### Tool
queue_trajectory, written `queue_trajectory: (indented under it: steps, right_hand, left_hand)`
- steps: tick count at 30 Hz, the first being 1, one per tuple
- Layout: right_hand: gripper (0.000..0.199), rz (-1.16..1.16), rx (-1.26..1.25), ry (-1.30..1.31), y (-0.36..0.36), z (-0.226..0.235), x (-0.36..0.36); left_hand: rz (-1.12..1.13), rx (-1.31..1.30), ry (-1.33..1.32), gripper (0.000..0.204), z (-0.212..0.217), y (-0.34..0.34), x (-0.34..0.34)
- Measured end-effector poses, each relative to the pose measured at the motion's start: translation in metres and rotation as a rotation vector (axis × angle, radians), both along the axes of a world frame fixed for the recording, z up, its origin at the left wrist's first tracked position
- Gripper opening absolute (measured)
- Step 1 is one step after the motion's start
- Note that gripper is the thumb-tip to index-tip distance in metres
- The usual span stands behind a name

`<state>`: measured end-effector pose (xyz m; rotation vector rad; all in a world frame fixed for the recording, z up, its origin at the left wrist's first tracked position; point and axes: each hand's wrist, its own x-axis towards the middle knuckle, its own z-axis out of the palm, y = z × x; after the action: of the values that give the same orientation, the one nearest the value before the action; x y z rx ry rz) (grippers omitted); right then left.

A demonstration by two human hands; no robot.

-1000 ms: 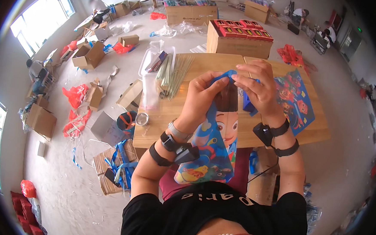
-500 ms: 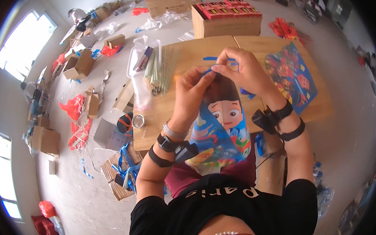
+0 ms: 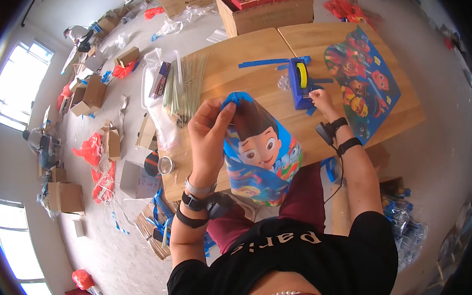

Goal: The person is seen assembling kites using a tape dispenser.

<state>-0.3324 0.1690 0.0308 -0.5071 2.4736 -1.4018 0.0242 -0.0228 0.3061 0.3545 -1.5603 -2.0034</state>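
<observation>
My left hand [image 3: 210, 127] pinches the top corner of a cartoon-printed sheet [image 3: 263, 149], thumb over its blue edge. The sheet hangs bent over the table's near edge above my lap, a big-eyed cartoon face turned up. On the table, my right hand [image 3: 323, 102] is closed at the near end of a blue tape dispenser [image 3: 300, 85] with a yellow roll core. Whatever lies between those fingertips is too small to make out. A second cartoon-printed sheet [image 3: 361, 82], blue-edged and pointed, lies flat right of the dispenser.
Blue strips [image 3: 265, 63] lie on the wooden table [image 3: 242, 48] beyond the dispenser. Thin pale sticks [image 3: 186, 85] and a clear plastic tray [image 3: 153, 83] are at its left, near a small round tin [image 3: 165, 165]. A carton of red boxes [image 3: 263, 11] stands behind. Cartons litter the floor.
My right hand has let go of the sheet's top and moved right and down to the tape dispenser. The left hand keeps the sheet and has shifted left and slightly down with it.
</observation>
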Motion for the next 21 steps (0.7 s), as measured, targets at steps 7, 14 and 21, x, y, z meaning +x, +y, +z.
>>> queue_trajectory:
  steps: [7, 14, 21]
  right_hand:
    - [0.02, 0.099, -0.05, -0.203, -0.007, 0.02, -0.005]
    - [0.019, 0.136, -0.36, -0.524, 0.026, 0.03, -0.018]
    - [0.026, 0.201, -0.467, -0.408, 0.004, 0.025, 0.022]
  left_hand:
    - [0.051, -0.021, 0.018, 0.011, -0.006, -0.001, -0.011]
    - [0.001, -0.002, 0.013, 0.013, -0.015, 0.002, -0.02]
    - [-0.005, -0.014, -0.025, 0.012, -0.015, 0.0, -0.01]
